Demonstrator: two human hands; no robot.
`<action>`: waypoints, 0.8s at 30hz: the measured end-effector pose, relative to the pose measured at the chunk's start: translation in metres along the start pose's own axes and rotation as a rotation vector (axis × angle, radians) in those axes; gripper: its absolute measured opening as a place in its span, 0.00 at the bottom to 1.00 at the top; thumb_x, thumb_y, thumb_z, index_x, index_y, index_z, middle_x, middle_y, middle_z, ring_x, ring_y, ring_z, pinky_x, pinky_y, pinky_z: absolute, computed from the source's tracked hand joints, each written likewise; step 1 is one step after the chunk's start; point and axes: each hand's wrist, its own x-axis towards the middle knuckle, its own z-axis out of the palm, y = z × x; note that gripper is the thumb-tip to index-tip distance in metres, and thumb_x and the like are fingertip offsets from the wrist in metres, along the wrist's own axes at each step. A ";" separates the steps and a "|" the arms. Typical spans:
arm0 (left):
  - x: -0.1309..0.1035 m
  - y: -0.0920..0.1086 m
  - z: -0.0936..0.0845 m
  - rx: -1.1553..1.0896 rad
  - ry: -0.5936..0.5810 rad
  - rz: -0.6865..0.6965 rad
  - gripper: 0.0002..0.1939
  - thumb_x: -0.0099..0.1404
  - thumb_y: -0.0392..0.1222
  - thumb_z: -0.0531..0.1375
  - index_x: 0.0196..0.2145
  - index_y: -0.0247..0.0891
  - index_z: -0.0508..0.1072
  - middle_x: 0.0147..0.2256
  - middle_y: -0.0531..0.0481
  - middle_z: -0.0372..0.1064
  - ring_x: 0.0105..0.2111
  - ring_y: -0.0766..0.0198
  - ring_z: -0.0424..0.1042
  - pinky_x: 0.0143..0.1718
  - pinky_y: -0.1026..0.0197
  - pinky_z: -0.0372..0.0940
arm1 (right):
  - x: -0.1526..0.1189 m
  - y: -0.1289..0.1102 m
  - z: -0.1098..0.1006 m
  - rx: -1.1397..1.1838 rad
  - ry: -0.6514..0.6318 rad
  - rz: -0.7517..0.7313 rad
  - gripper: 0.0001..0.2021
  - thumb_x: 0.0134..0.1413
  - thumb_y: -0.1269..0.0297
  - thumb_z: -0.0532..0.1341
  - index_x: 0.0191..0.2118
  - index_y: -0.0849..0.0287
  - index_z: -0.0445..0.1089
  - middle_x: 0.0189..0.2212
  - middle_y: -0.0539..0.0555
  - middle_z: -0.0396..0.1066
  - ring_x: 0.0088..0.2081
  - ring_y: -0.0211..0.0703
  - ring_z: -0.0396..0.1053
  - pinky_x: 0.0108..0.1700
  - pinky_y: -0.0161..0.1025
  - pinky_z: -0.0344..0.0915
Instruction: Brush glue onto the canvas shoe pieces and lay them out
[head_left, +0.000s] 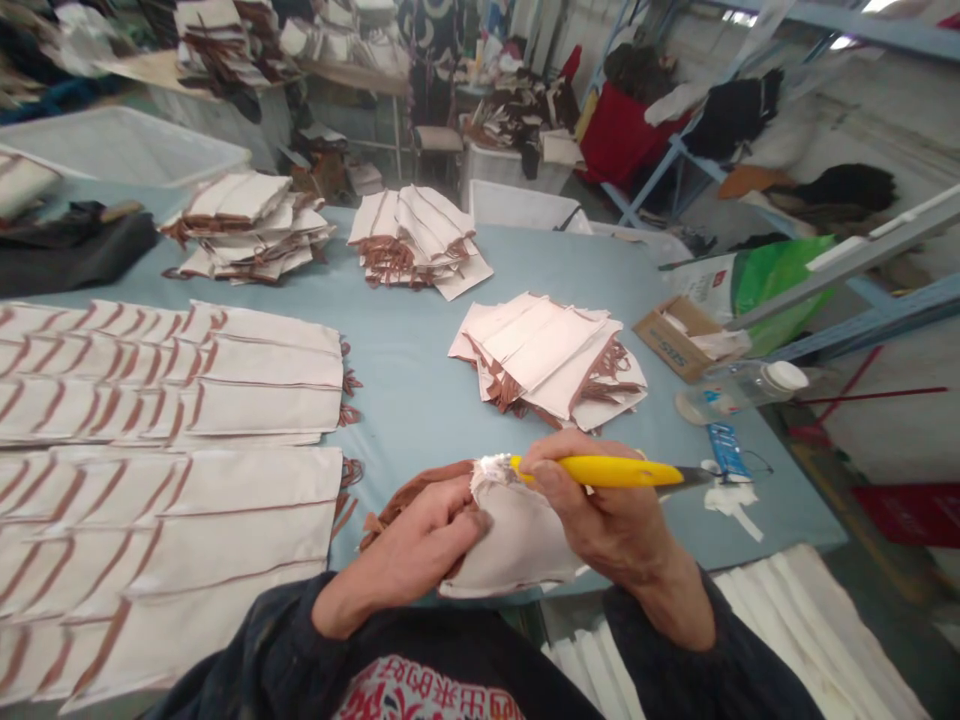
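My left hand (420, 545), fingers bent in a grip, holds a cream fabric piece (521, 545) against the table's front edge. Brown material (427, 490) shows along the piece's far left side. My right hand (607, 510) is closed around a yellow-handled tool (619, 470) lying nearly level over the piece. The tool's right end is dark and tapered. Its left end meets a white, frayed-looking clump (493, 472) at the top of the piece, so I cannot make out that end's shape.
Overlapping rows of cream pieces (255, 405) cover the table's left side. Stacks of brown-edged pieces stand ahead, the nearest stack (547, 345) just beyond my hands. To the right are a cardboard box (686, 340), a clear jar (731, 392) and a blue packet (727, 452).
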 end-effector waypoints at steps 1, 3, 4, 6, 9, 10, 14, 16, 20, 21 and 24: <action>-0.001 -0.002 -0.001 -0.038 -0.009 -0.028 0.13 0.69 0.51 0.58 0.34 0.39 0.70 0.30 0.55 0.63 0.24 0.68 0.59 0.23 0.64 0.55 | -0.003 0.001 0.003 0.001 0.044 0.007 0.08 0.72 0.64 0.62 0.39 0.54 0.77 0.28 0.48 0.78 0.24 0.37 0.71 0.29 0.35 0.67; -0.003 -0.006 -0.003 -0.120 -0.036 -0.081 0.13 0.67 0.52 0.60 0.37 0.39 0.71 0.26 0.59 0.60 0.20 0.71 0.53 0.20 0.66 0.49 | -0.014 0.002 0.004 0.058 0.151 0.058 0.08 0.74 0.62 0.61 0.41 0.53 0.77 0.29 0.49 0.77 0.22 0.36 0.67 0.27 0.35 0.65; -0.003 -0.007 -0.004 -0.150 -0.045 -0.092 0.14 0.66 0.52 0.60 0.39 0.38 0.72 0.25 0.60 0.59 0.19 0.71 0.52 0.20 0.67 0.48 | -0.020 0.002 0.004 0.109 0.199 0.091 0.09 0.75 0.61 0.61 0.41 0.53 0.78 0.28 0.48 0.75 0.20 0.36 0.64 0.26 0.35 0.64; -0.005 -0.006 -0.004 -0.180 -0.056 -0.094 0.16 0.66 0.53 0.61 0.42 0.37 0.73 0.24 0.61 0.58 0.19 0.71 0.52 0.20 0.67 0.48 | -0.028 0.001 0.002 0.195 0.225 0.147 0.11 0.76 0.59 0.60 0.41 0.54 0.78 0.23 0.46 0.71 0.19 0.36 0.60 0.25 0.36 0.63; -0.007 -0.003 -0.001 -0.159 -0.049 -0.078 0.14 0.66 0.53 0.63 0.37 0.38 0.73 0.26 0.58 0.60 0.19 0.72 0.55 0.19 0.67 0.50 | -0.031 -0.002 0.002 0.192 0.118 0.181 0.13 0.75 0.56 0.61 0.38 0.54 0.78 0.20 0.45 0.66 0.18 0.36 0.59 0.23 0.35 0.60; -0.007 -0.003 0.000 -0.152 -0.051 -0.079 0.15 0.66 0.53 0.63 0.35 0.38 0.72 0.27 0.57 0.61 0.19 0.72 0.56 0.19 0.67 0.50 | -0.031 -0.002 0.002 0.171 0.098 0.181 0.14 0.75 0.56 0.62 0.37 0.54 0.78 0.19 0.44 0.65 0.18 0.36 0.59 0.22 0.35 0.58; -0.008 -0.005 0.001 -0.145 -0.035 -0.079 0.15 0.65 0.53 0.63 0.32 0.38 0.70 0.27 0.57 0.61 0.19 0.72 0.57 0.18 0.69 0.50 | -0.034 -0.003 0.005 0.212 0.219 0.226 0.16 0.75 0.53 0.61 0.37 0.55 0.78 0.19 0.44 0.63 0.18 0.36 0.57 0.21 0.35 0.57; -0.008 -0.005 0.001 -0.132 -0.026 -0.067 0.14 0.65 0.52 0.63 0.33 0.38 0.70 0.27 0.57 0.61 0.20 0.72 0.57 0.19 0.69 0.51 | -0.036 -0.004 0.005 0.263 0.232 0.266 0.16 0.74 0.52 0.61 0.37 0.55 0.79 0.19 0.45 0.64 0.18 0.35 0.56 0.23 0.35 0.60; -0.009 -0.002 0.001 -0.113 -0.044 -0.034 0.13 0.67 0.51 0.63 0.35 0.37 0.73 0.28 0.57 0.60 0.20 0.73 0.57 0.18 0.70 0.51 | -0.033 -0.006 0.010 0.204 0.115 0.256 0.17 0.72 0.51 0.63 0.35 0.55 0.79 0.19 0.46 0.66 0.19 0.37 0.59 0.26 0.37 0.64; -0.009 -0.002 0.001 -0.128 -0.052 -0.019 0.14 0.67 0.52 0.63 0.36 0.37 0.73 0.28 0.57 0.60 0.19 0.73 0.56 0.17 0.70 0.51 | -0.032 -0.006 0.012 0.169 0.127 0.242 0.16 0.72 0.52 0.62 0.35 0.55 0.78 0.20 0.46 0.67 0.19 0.37 0.61 0.26 0.37 0.64; -0.011 -0.005 0.001 -0.200 -0.070 -0.006 0.18 0.68 0.55 0.64 0.40 0.35 0.75 0.26 0.59 0.61 0.19 0.74 0.52 0.17 0.70 0.48 | -0.038 -0.002 0.017 0.088 0.265 0.210 0.16 0.73 0.52 0.62 0.36 0.54 0.79 0.21 0.47 0.68 0.21 0.40 0.64 0.30 0.40 0.68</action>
